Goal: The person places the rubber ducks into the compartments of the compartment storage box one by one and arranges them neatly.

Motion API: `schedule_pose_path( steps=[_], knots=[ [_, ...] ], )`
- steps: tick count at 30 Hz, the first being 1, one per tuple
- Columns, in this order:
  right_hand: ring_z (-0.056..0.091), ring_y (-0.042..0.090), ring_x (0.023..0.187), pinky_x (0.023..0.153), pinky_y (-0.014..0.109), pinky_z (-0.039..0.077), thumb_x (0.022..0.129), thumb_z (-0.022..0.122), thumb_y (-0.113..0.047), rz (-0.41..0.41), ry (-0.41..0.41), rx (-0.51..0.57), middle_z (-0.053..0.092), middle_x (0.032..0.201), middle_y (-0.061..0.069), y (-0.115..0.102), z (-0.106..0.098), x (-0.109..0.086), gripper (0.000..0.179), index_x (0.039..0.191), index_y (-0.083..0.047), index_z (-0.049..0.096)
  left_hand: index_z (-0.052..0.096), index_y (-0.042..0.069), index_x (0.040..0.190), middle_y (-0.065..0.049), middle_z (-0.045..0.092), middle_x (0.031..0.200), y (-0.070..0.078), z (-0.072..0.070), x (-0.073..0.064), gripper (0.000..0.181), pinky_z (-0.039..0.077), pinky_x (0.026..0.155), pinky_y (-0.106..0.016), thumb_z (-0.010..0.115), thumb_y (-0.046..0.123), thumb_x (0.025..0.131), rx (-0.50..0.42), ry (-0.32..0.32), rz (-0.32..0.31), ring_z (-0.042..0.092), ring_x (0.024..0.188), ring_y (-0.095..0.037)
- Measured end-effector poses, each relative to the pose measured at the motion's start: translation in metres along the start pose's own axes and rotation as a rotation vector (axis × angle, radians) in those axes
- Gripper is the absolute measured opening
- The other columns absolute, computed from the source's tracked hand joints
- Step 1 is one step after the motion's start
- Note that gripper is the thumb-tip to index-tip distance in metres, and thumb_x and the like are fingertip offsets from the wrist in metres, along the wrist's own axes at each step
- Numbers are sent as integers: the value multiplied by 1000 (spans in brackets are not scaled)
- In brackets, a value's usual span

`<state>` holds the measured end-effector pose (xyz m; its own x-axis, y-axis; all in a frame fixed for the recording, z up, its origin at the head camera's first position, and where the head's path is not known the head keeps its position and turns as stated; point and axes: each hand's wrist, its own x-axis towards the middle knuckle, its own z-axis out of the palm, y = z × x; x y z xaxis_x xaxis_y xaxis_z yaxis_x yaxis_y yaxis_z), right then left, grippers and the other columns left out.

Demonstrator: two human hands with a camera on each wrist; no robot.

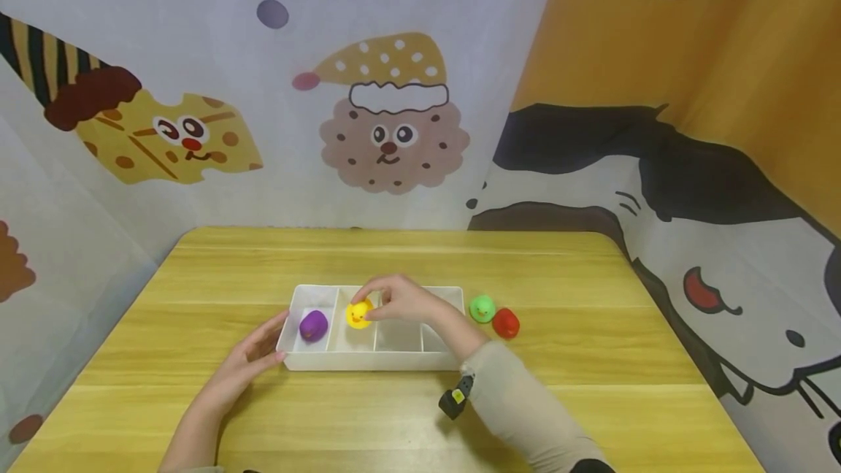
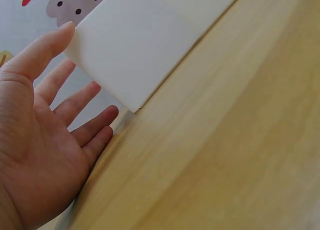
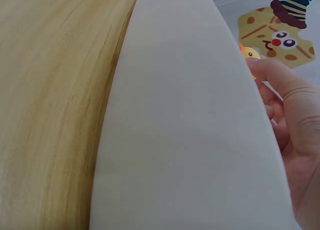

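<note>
A white tray [image 1: 368, 362] divided into compartments stands on the table. My right hand [image 1: 407, 301] pinches a yellow rubber duck [image 1: 358, 314] between thumb and fingers, inside or just over the second compartment from the left; whether it touches the floor there I cannot tell. Inside the leftmost compartment lies a purple rubber duck [image 1: 313, 326]. At the tray's left end, my left hand [image 1: 238, 371] touches the wall with relaxed, spread fingers, its thumb at the near corner. In the right wrist view the tray's wall hides part of the right hand [image 3: 295, 110].
Just right of the tray, a green duck [image 1: 482, 309] and a red duck [image 1: 506, 323] sit side by side on the wooden table [image 1: 342, 422]. My right forearm crosses over the tray's right end. Cartoon-printed cloth [image 1: 223, 239] hangs behind the table.
</note>
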<state>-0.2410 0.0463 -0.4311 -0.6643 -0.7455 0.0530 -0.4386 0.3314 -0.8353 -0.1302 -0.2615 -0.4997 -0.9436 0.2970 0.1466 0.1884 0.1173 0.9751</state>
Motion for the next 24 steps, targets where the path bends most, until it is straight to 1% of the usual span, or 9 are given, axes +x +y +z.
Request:
schedule_pose_path(
  steps=[5,9,12,13,14,15,19,21,24],
  knots=[
    [37,8,50,49,20,38,82,75,-7,41,-24,-3,64,111,-13,4,2,4,29,108,-20,72,28,2,149,-32,31,145,0,0,0,60,38,94,-18,54,0,95,0,1,3,45,122,-4],
    [44,10,60,54,20,41,82,74,-6,64,-43,-13,65,111,-13,4,3,6,30,108,-20,72,28,1,149,-32,31,145,-1,-1,0,60,38,94,-18,54,-1,94,1,3,8,45,122,-4],
    [52,9,73,59,22,44,82,74,-5,76,-59,-19,65,111,-13,3,3,8,29,108,-18,72,28,2,149,-32,30,146,-2,-1,0,60,37,94,-18,54,-1,94,6,5,7,45,122,-2],
    [50,11,69,58,22,44,82,74,-5,83,-68,-22,65,111,-13,3,3,9,29,108,-19,72,28,2,149,-32,30,146,-3,-1,0,60,37,94,-18,54,-1,94,8,5,6,45,122,-2],
    [50,11,69,59,22,44,82,73,-6,90,-75,-26,65,110,-13,2,4,10,29,108,-19,72,28,2,149,-32,30,146,-3,-2,0,60,37,94,-18,54,-1,94,9,5,5,45,122,-2],
    [52,9,74,62,23,45,82,73,-6,95,-81,-31,65,110,-14,2,4,11,29,108,-19,72,28,2,149,-32,30,146,-3,-2,0,60,37,94,-18,54,-1,94,11,6,5,45,122,-2],
    [54,6,84,75,25,46,83,73,-6,116,-102,-55,64,108,-14,2,6,13,28,106,-20,72,28,1,149,-32,31,145,-3,-1,0,60,38,94,-18,54,-1,94,10,3,12,45,122,-5],
    [54,5,101,86,28,45,82,73,-5,119,-110,-64,65,107,-13,2,6,14,27,105,-20,72,28,1,149,-32,31,145,-2,-1,0,60,38,94,-18,54,-1,94,7,3,14,46,123,-5],
    [55,7,105,95,33,41,82,72,-3,130,-124,-77,65,105,-14,2,7,16,28,104,-19,73,28,1,149,-32,31,145,-1,-1,1,60,37,94,-18,54,-2,94,9,3,14,45,123,-5]
  ],
)
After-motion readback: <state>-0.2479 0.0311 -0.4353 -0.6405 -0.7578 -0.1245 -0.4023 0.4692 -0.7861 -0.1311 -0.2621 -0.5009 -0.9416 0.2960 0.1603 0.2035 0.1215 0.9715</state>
